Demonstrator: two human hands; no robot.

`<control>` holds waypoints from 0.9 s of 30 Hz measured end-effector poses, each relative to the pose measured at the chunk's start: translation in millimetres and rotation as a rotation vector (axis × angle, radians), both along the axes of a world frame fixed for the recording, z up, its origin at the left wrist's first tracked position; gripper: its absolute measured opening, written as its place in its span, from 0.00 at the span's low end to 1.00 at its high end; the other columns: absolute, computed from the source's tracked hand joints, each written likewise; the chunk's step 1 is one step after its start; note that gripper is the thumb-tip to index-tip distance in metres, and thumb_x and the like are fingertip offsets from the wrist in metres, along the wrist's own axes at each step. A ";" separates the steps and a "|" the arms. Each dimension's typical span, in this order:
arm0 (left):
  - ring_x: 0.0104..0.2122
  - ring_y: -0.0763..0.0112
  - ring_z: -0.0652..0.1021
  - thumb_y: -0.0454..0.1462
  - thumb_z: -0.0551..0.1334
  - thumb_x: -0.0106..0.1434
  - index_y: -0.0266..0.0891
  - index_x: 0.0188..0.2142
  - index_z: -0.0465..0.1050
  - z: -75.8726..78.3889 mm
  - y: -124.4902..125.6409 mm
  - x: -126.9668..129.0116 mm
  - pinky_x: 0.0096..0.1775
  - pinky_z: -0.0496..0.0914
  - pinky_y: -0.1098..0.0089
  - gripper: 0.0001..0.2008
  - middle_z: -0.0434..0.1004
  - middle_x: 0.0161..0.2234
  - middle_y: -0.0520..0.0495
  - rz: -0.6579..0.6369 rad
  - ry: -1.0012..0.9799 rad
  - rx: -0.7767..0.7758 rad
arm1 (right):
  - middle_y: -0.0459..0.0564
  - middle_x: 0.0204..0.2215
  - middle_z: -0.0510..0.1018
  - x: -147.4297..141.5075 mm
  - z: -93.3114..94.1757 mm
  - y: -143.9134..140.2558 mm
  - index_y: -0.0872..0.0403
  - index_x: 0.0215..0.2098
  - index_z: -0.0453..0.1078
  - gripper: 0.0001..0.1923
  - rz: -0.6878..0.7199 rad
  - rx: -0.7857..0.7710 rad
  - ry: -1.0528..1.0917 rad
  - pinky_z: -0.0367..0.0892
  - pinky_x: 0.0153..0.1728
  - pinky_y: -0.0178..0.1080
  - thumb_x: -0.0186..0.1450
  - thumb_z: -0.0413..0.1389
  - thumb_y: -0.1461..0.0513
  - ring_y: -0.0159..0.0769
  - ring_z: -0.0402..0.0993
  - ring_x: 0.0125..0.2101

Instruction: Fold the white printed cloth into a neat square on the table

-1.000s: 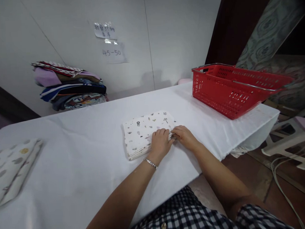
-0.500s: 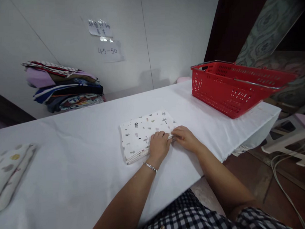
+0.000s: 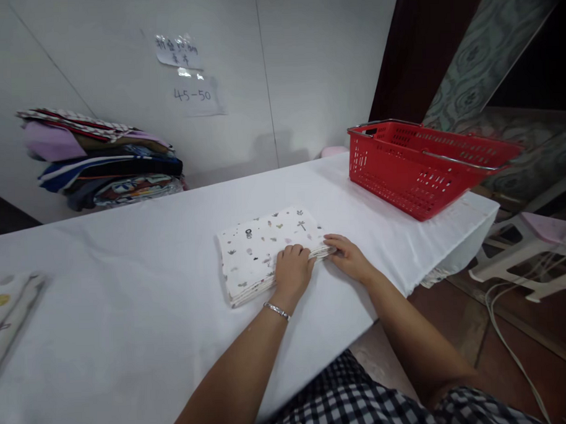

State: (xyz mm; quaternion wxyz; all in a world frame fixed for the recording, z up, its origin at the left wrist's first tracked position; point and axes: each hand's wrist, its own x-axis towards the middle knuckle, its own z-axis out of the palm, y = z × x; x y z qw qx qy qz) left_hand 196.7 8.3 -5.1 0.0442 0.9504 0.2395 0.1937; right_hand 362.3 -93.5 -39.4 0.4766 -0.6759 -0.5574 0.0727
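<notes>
A folded white cloth (image 3: 260, 244) with small printed plants and figures lies in several layers on the white-covered table. My left hand (image 3: 292, 270), a silver bangle at its wrist, grips the near edge of the cloth, fingers on top and thumb at the layered side. At the near right corner, my right hand (image 3: 348, 257) pinches the stacked layers between thumb and fingers. The undersides of both hands are hidden.
A red shopping basket (image 3: 402, 164) with metal handles stands at the table's right end. A stack of folded fabrics (image 3: 109, 159) is at the back left by the wall. Another printed folded cloth (image 3: 10, 308) lies at the left edge. A white stool (image 3: 520, 247) stands beyond the table.
My right hand has shifted slightly right along the cloth's near edge to its corner, showing more layered edge between my hands. The whole view has swung a little to the right.
</notes>
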 end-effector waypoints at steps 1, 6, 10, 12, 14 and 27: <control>0.41 0.61 0.67 0.41 0.56 0.63 0.42 0.39 0.70 -0.3 0.0 0.2 0.40 0.60 0.61 0.08 0.70 0.38 0.45 0.002 0.000 -0.003 | 0.53 0.52 0.67 1.2 -1.5 0.8 0.49 0.48 0.69 0.23 0.003 -0.003 0.038 0.63 0.50 0.46 0.55 0.54 0.68 0.41 0.64 0.52; 0.41 0.61 0.68 0.40 0.56 0.63 0.41 0.38 0.70 -2.8 0.5 1.0 0.39 0.60 0.61 0.07 0.70 0.38 0.46 0.000 -0.011 0.008 | 0.54 0.51 0.67 3.5 -3.7 3.6 0.50 0.44 0.72 0.17 -0.014 0.001 0.134 0.67 0.43 0.42 0.56 0.55 0.65 0.39 0.68 0.46; 0.41 0.62 0.67 0.39 0.56 0.63 0.41 0.38 0.70 -3.3 -0.5 0.0 0.40 0.60 0.61 0.07 0.70 0.39 0.45 -0.017 -0.028 0.019 | 0.54 0.50 0.69 2.4 -0.8 4.6 0.51 0.42 0.73 0.15 -0.018 0.023 0.163 0.67 0.42 0.41 0.55 0.56 0.65 0.38 0.70 0.44; 0.42 0.62 0.67 0.38 0.56 0.63 0.41 0.38 0.70 -3.2 -1.2 -0.5 0.41 0.60 0.61 0.07 0.70 0.39 0.45 -0.025 -0.023 0.023 | 0.54 0.49 0.70 2.7 -0.2 4.7 0.51 0.41 0.73 0.15 -0.019 0.032 0.177 0.67 0.41 0.41 0.55 0.56 0.65 0.38 0.70 0.43; 0.42 0.62 0.67 0.38 0.56 0.63 0.41 0.38 0.70 -3.3 -1.6 -0.5 0.41 0.60 0.61 0.06 0.70 0.39 0.45 -0.025 -0.015 0.030 | 0.54 0.49 0.70 4.0 -1.2 5.0 0.52 0.40 0.73 0.14 -0.014 0.051 0.209 0.68 0.40 0.41 0.54 0.57 0.65 0.37 0.71 0.42; 0.41 0.62 0.67 0.37 0.58 0.62 0.40 0.37 0.69 -6.5 -0.1 0.9 0.40 0.61 0.61 0.05 0.70 0.38 0.47 -0.020 -0.020 0.060 | 0.52 0.41 0.73 5.0 -4.8 8.8 0.51 0.37 0.73 0.12 -0.099 0.046 0.156 0.68 0.39 0.42 0.55 0.55 0.63 0.37 0.71 0.37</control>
